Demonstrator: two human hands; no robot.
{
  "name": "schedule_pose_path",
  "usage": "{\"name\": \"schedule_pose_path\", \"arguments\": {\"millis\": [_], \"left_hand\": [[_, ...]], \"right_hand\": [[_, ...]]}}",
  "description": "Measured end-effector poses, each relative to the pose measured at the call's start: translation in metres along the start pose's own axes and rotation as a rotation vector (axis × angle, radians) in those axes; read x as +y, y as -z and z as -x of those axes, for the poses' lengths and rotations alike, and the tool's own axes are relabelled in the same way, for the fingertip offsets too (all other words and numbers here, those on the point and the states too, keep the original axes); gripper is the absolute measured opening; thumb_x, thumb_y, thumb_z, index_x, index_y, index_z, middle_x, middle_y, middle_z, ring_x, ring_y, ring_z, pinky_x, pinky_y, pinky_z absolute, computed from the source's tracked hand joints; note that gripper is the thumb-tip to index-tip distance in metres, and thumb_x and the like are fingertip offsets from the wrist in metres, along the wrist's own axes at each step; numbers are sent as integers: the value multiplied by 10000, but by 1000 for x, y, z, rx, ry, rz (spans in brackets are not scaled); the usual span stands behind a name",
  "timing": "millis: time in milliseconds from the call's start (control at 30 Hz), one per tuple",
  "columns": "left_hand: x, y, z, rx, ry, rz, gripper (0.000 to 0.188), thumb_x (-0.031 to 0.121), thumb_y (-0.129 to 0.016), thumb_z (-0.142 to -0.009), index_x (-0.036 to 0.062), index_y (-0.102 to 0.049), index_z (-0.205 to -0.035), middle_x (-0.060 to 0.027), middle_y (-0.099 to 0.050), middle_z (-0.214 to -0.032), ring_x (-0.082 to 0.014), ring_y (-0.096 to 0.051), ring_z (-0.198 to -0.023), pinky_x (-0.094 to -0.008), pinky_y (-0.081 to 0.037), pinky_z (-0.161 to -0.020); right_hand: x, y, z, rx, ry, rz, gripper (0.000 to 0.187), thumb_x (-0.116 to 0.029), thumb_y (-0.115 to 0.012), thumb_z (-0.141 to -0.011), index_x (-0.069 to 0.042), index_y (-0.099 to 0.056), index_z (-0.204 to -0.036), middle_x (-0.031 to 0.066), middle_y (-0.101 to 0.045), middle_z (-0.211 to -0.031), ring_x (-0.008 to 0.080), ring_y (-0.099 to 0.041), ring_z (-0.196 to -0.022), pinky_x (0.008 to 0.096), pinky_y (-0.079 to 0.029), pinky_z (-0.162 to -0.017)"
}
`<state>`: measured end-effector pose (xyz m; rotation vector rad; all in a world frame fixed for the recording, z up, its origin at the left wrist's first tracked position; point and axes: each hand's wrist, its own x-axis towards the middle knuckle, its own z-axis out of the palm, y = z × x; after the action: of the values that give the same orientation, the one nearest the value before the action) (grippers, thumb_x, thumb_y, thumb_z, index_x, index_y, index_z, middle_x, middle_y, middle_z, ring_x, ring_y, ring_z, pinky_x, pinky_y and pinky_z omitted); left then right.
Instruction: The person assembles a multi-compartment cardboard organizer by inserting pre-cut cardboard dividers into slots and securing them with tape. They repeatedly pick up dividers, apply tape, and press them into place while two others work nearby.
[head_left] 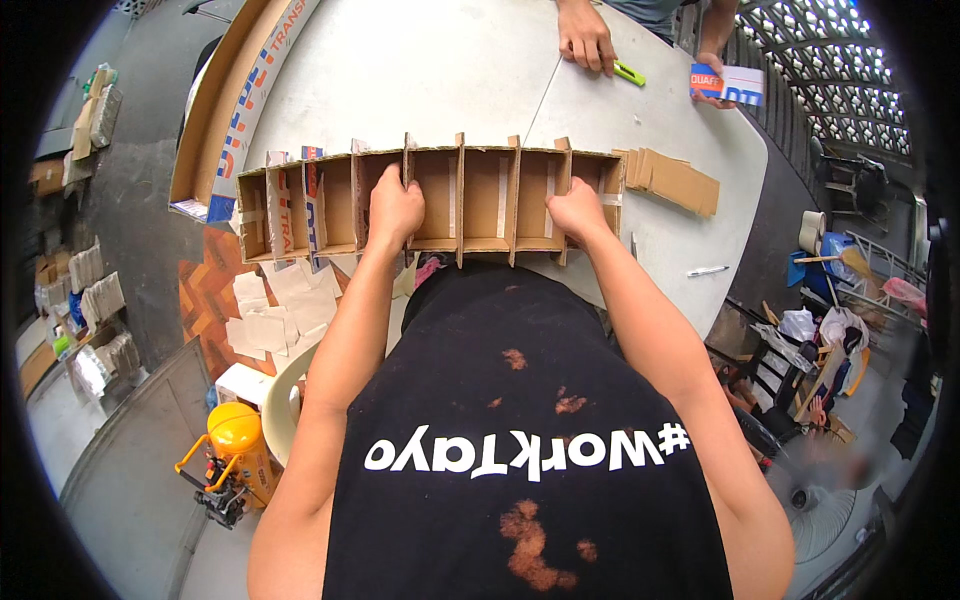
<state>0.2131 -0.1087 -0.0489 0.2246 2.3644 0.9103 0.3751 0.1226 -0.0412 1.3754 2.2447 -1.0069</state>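
A long, shallow cardboard box (pixel 487 243) with upright cardboard dividers lies across the near edge of the white table, split into several compartments. Some dividers at its left end carry blue and orange print. My left hand (pixel 397 208) is closed on a divider left of the box's middle, thumb up. Toward the right end, my right hand (pixel 580 210) grips another divider. Most of my fingertips are hidden inside the compartments. Strips of pale tape run down several inner walls.
The white table (pixel 400 80) holds a stack of cardboard pieces (pixel 672 182), a pen (pixel 708 271) and, at left, another long cardboard box (pixel 205 130). Across it, a co-worker's hand (pixel 587 38) is beside a green cutter (pixel 629 73); the other holds a printed cardboard piece (pixel 735 85). A yellow tank (pixel 237 430) stands lower left.
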Motion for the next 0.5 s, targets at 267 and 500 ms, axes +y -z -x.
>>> {"name": "schedule_pose_path", "arguments": {"millis": [267, 500], "left_hand": [[51, -25, 53, 182, -362, -179, 357, 299, -551, -989, -17, -548, -1155, -241, -605, -1122, -435, -613, -1033, -511, -495, -893], [43, -59, 24, 205, -353, -459, 239, 250, -455, -1027, 15, -503, -1025, -244, -647, -966, -447, -692, -804, -561, -569, -681]], "right_hand": [[1, -12, 12, 71, -36, 203, 448, -217, -612, -850, 54, -616, -1208, 307, -685, -1079, 445, -651, -1077, 465, -511, -979], [-17, 0, 27, 37, -118, 140, 381, -217, -621, -844, 11, -645, -1148, 290, -671, -1159, 434, -645, -1113, 477, -509, -982]]}}
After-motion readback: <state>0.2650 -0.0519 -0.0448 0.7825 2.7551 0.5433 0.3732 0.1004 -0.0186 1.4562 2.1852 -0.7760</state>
